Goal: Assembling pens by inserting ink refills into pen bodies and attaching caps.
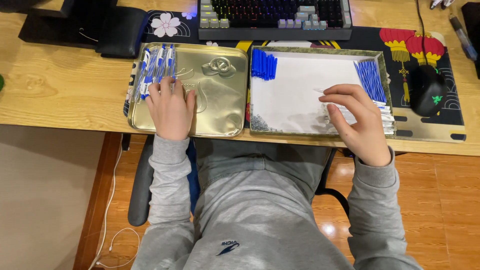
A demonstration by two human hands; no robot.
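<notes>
My left hand point(171, 107) rests flat on a gold metal tin lid point(220, 105), its fingertips touching a row of assembled blue and white pens point(156, 67) lying at the lid's far left. My right hand point(355, 117) hovers over a shallow white box tray point(290, 100), with its fingers curled over a stack of clear pen barrels point(387, 120) at the tray's near right; a thin clear piece sits at its fingertips. Inside the tray, blue pen caps point(263, 65) lie at the far left and blue refills point(371, 77) at the far right.
A backlit keyboard point(275, 17) stands behind the tray and lid on a patterned desk mat point(430, 45). A black mouse point(426, 90) lies to the right, and a black pouch point(117, 30) at the far left. The wooden desk edge runs just below both containers.
</notes>
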